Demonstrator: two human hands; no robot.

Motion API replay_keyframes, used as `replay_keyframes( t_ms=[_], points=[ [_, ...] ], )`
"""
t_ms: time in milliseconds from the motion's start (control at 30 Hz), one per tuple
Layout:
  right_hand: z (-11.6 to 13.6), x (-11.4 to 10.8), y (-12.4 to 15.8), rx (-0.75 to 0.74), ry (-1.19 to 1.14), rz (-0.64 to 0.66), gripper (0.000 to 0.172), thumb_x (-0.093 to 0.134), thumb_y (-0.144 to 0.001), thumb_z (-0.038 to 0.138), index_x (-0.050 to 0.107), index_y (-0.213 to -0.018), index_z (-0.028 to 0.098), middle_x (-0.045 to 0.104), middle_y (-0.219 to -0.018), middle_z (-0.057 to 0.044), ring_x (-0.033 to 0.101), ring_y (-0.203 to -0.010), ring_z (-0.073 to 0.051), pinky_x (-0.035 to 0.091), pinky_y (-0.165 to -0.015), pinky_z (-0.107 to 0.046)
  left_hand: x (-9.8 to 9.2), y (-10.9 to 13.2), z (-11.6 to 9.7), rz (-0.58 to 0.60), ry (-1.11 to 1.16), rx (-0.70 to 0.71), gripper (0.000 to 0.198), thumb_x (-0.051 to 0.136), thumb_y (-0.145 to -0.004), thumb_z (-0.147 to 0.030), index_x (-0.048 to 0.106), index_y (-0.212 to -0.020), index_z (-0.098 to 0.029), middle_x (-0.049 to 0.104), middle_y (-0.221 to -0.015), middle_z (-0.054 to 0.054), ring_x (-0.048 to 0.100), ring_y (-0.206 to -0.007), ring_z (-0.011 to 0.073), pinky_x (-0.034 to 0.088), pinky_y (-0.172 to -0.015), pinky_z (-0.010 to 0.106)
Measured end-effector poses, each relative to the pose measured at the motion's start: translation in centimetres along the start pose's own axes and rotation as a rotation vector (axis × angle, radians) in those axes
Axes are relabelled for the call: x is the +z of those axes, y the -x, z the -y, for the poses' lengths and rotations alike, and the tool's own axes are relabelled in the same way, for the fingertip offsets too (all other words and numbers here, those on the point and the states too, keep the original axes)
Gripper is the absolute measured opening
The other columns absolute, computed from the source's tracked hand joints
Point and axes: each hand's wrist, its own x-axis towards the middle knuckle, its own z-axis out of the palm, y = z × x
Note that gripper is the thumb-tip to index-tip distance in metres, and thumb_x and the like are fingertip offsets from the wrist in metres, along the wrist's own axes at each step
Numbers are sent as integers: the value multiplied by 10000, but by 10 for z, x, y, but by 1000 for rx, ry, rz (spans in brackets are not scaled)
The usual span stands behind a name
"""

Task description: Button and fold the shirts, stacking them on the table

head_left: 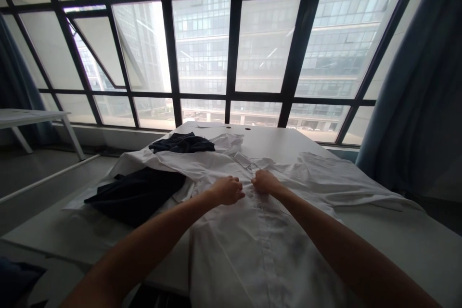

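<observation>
1. Shirt front is what you have in hand: your left hand point(226, 190) and right hand point(266, 182) sit just beside each other, apart but close, on a white button shirt point(260, 250), just below its collar point(243, 160).
2. Left fingers point(238, 193) and right fingers point(257, 179) look curled onto the cloth at either side of the placket point(265, 245). From this angle they may be pinching it or only resting on it, so you'd have to check; I cannot tell.
3. Shirt lies spread on the white worktop point(415, 236), collar toward 12 o'clock, one sleeve point(346, 183) out toward 3 o'clock.
4. Navy garment point(135, 196) lies at 9 o'clock, over the shirt's edge; a second dark garment point(182, 143) sits at 11 o'clock.
5. Next move, in my judgement, calls for keeping both placket edges lined up and smoothing the creases below your hands.
</observation>
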Motion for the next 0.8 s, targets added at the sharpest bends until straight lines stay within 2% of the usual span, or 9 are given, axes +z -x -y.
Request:
replay_keyframes(
  t_ms=[100, 167, 267, 333, 433, 567, 700, 800],
  points=[
    [-13, -2, 7, -30, -116, -28, 200, 528, -985, 135, 706, -903, 93, 710, -851, -115, 699, -835, -212, 488, -708, -204, -2, -24, -8, -63, 96, -102, 404, 581, -963, -416, 671, -1263, -161, 714, -1180, 145, 680, -1069, 297, 527, -928, 381],
    [-25, 5, 12, -65, -337, -46, 225, 475, -976, 129, 660, -849, 123, 688, -737, -55, 678, -691, -171, 464, -613, -182, 0, -39, -12, -141, 166, -132, 454, 603, -954, -403, 617, -1341, -166, 716, -1194, 139, 678, -1094, 285, 520, -940, 365],
    [-40, 25, 20, -132, -701, -130, 230, 450, -946, 172, 610, -782, 150, 658, -660, -23, 648, -610, -170, 452, -569, -191, 8, -52, -16, -169, 185, -115, 293, 584, -966, -361, 702, -1171, -188, 740, -1128, 113, 688, -1073, 276, 518, -918, 348],
    [-44, 38, 23, -144, -796, -195, 245, 450, -941, 225, 616, -774, 157, 658, -664, -20, 645, -614, -176, 454, -578, -202, 15, -53, -17, -163, 162, -74, 243, 548, -988, -347, 731, -1013, -189, 749, -1055, 102, 701, -1010, 260, 518, -881, 328],
    [-43, 45, 25, -131, -772, -269, 267, 472, -928, 286, 648, -778, 155, 653, -662, -22, 633, -619, -184, 433, -585, -218, 25, -47, -17, -202, 127, -52, 283, 495, -1018, -344, 715, -961, -176, 745, -1009, 105, 705, -934, 238, 512, -831, 310],
    [-37, 36, 31, -175, -636, -343, 229, 600, -863, 356, 668, -774, 156, 652, -690, -25, 617, -661, -194, 401, -620, -239, 32, -40, -17, -237, 110, -104, 285, 478, -1025, -330, 707, -962, -174, 742, -991, 107, 710, -909, 240, 509, -793, 308],
    [-36, 31, 37, -179, -579, -326, 218, 563, -839, 342, 665, -784, 157, 647, -701, -30, 599, -663, -197, 378, -627, -250, 33, -38, -19, -266, 135, -108, 281, 499, -1020, -366, 718, -1017, -190, 743, -1055, 103, 712, -952, 243, 512, -815, 311],
    [-38, 31, 38, -211, -567, -305, 277, 496, -832, 364, 677, -820, 156, 641, -699, -33, 589, -655, -200, 379, -628, -258, 33, -37, -21, -271, 179, -111, 297, 503, -1023, -386, 717, -1114, -202, 741, -1115, 101, 710, -1002, 251, 517, -845, 323]
  ],
)
